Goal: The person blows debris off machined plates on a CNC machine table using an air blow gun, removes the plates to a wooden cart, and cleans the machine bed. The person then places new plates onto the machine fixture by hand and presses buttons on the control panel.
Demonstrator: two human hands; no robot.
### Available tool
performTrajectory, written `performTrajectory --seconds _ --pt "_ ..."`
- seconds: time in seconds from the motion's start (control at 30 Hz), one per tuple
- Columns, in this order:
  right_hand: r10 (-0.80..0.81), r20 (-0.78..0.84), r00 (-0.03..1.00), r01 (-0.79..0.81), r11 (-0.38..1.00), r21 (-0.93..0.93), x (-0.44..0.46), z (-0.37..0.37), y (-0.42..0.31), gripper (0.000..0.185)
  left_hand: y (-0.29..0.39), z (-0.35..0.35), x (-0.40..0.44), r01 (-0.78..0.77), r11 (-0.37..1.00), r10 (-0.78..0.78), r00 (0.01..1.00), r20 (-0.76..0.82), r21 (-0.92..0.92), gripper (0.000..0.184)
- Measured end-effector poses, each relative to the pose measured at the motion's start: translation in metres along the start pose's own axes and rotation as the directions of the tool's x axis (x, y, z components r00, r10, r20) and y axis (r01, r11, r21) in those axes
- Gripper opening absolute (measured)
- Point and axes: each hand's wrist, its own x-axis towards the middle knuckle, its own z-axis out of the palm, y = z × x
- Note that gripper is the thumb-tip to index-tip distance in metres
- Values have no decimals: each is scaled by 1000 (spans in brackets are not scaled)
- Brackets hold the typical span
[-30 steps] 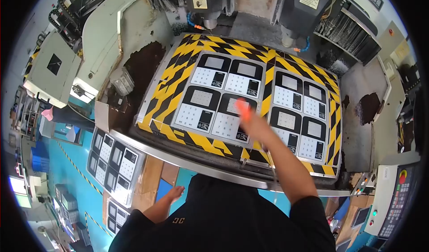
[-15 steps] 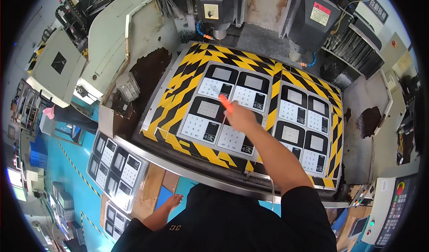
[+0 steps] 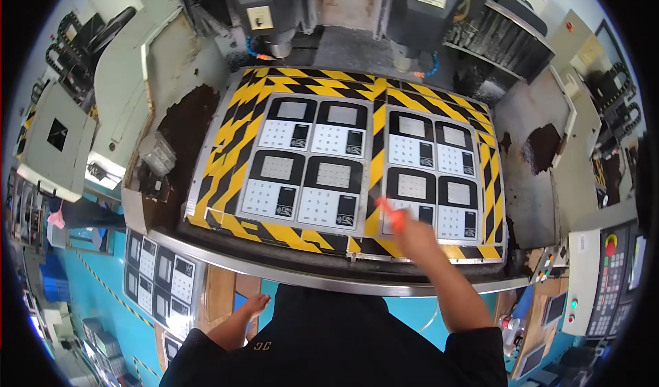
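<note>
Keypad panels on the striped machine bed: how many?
8 keypad panels: four left of the central striped strip, four right of it, each group two by two. The right hand partly covers the right group's near-left one.

One head-worn view (wide, round-edged) looks forward and down over both hands [image 3: 416, 239].

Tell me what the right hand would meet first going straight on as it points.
Probably the striped tape strip between the keypad panels: the orange object in the right hand points up-left across it. Height is unclear, so it may pass above.
</note>
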Motion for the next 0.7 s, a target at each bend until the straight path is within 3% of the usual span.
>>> performTrajectory --seconds 0.03,0.07,0.1,0.13,0.2,0.23,0.33,0.37,0.4,0.47,0.5,0.53,0.57,0.6,0.67,0.7 --pt "191 -161 968 -173 977 122 0 -4 27 42 6 -5 5 -4 1000 3 1000 14 12 44" --pt "392 -295 871 -320 910 265 0 -10 63 43 14 -8 11 -11 1000 10 999 34 28 44" --pt "420 -428 800 -305 900 311 -10 -15 93 44 17 -8 17 -33 999 35 998 54 -35 43" --pt "445 -424 789 -363 894 262 -23 -12 112 43 19 -6 22 -45 999 47 997 56 -29 42" --pt "309 -213 927 -305 951 52 -62 -8 91 43 26 -2 31 -74 997 75 996 49 -29 40" --pt "283 -116 952 -276 958 73 -79 -16 77 45 21 -5 42 -52 998 56 993 107 -35 38" --pt "522 -295 801 -487 853 188 -109 -7 162 48 10 -1 67 -110 988 129 972 198 -107 31" --pt "504 -430 749 -442 863 244 -127 -6 188 43 19 0 60 -108 983 139 965 222 -146 28" --pt "597 -353 721 -437 786 437 -147 -18 198 41 26 1 48 -117 988 135 971 196 -105 29" --pt "639 -296 710 -370 696 615 -187 -46 185 37 44 2 27 -141 990 142 978 154 -15 32" --pt "514 -278 812 -400 836 376 -207 -51 204 35 50 -1 19 -130 991 124 979 162 23 31" --pt "243 -468 850 -336 933 -126 -228 -50 218 33 57 0 13 -127 991 117 976 182 45 31" --pt "459 -265 848 -515 832 -208 -246 -54 238 35 62 0 9 -125 991 113 973 199 47 32" --pt "658 -62 750 -641 701 -313 -256 -62 257 36 68 0 5 -122 991 110 969 219 46 32" --pt "833 -281 476 -871 491 -21 -251 -82 285 38 76 -1 2 -110 994 100 964 245 28 33" --pt "690 -565 452 -789 605 106 -247 -79 306 38 80 -1 1 -109 994 102 964 247 14 34"
